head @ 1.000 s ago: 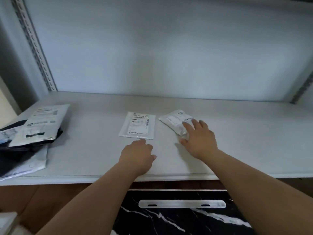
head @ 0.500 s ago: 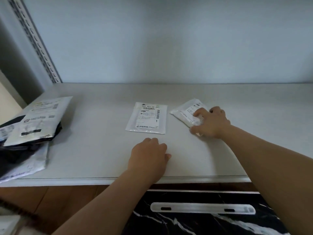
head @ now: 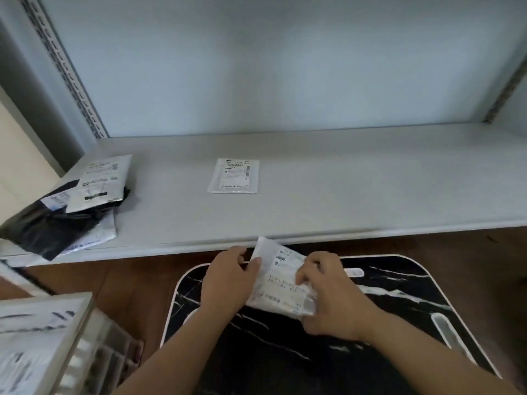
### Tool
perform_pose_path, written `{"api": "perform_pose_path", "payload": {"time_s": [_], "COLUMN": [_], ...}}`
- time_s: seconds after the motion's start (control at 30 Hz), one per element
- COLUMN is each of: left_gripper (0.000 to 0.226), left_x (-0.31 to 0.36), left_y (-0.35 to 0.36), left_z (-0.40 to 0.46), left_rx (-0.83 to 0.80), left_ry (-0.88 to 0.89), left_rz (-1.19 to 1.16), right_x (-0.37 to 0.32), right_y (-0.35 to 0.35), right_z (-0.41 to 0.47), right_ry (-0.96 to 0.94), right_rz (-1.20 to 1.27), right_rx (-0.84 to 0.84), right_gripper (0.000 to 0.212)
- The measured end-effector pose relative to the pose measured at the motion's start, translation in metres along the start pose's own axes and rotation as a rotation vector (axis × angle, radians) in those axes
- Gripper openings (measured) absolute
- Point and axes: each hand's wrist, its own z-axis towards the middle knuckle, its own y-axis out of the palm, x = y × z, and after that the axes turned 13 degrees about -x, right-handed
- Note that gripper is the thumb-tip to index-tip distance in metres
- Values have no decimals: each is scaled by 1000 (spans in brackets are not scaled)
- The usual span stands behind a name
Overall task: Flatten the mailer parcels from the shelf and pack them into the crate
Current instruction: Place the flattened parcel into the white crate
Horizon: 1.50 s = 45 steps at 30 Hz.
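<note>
Head view: both hands hold one small white parcel (head: 281,283) in front of the shelf (head: 356,183), below its front edge and over a black marbled board (head: 385,286) with a white rim. The left hand (head: 228,280) grips the parcel's left edge, thumb on top and fingers curled behind it. The right hand (head: 330,295) grips the right and lower end, fingers bent over the printed label side. The parcel is tilted, its top corner pointing toward 11 o'clock and just overlapping the shelf's front lip.

On the shelf, at 12 o'clock from the hands, a second small white parcel (head: 234,175) lies flat with its label up, well apart from everything else. At 10 o'clock, at the shelf's left end, sits a loose pile of parcels (head: 71,206): a white one with labels on top, a crumpled black one under it, and another white one at the bottom that pokes out near the shelf's front edge.

At 8 o'clock, in the lower left corner, stands the crate (head: 82,332), pale and blurred, with a flat parcel (head: 34,337) lying inside it; its print is too smeared to read.

A perforated upright (head: 65,67) runs up the shelf's back left corner.
</note>
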Motion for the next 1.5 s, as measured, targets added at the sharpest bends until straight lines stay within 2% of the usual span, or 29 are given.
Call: {"api": "perform_pose_path", "payload": {"time_s": [0.1, 0.17, 0.23, 0.33, 0.4, 0.47, 0.5, 0.6, 0.67, 0.83, 1.5], "left_gripper": [62, 58, 47, 44, 48, 51, 52, 54, 52, 57, 60], "left_x": [-28, -45, -59, -67, -69, -69, -70, -76, -87, -100, -105], "left_y": [22, 38, 50, 58, 66, 79, 86, 100, 110, 122, 132], "left_z": [-39, -64, -82, -99, -102, -102, -100, -92, -87, -81, -74], "left_rx": [-276, -368, -301, -80, -13, -30, -44, -113, -141, -97, -114], "left_ry": [-182, -250, -231, -146, -57, 13, 40, 115, 158, 228, 206], "left_rz": [-156, -213, -108, 96, 242, 358, 411, 498, 552, 594, 565], "right_x": [-14, -20, -25, -27, -30, -34, -35, -39, -35, -22, -14], "right_y": [46, 72, 88, 96, 100, 109, 115, 132, 145, 156, 168], "right_z": [-27, -44, -58, -64, -58, -45, -39, -29, -28, -24, -19], "right_ry": [-40, -15, 40, 210, 269, 271, 272, 291, 271, 235, 218], "right_rz": [-3, 56, 144, 102, 17, -64, -140, -187, -257, -362, -298], "right_rx": [-165, -282, -223, 45, 98, 99, 80, 14, 18, 63, 52], "right_gripper": [60, 61, 57, 47, 62, 89, 89, 64, 62, 61, 59]}}
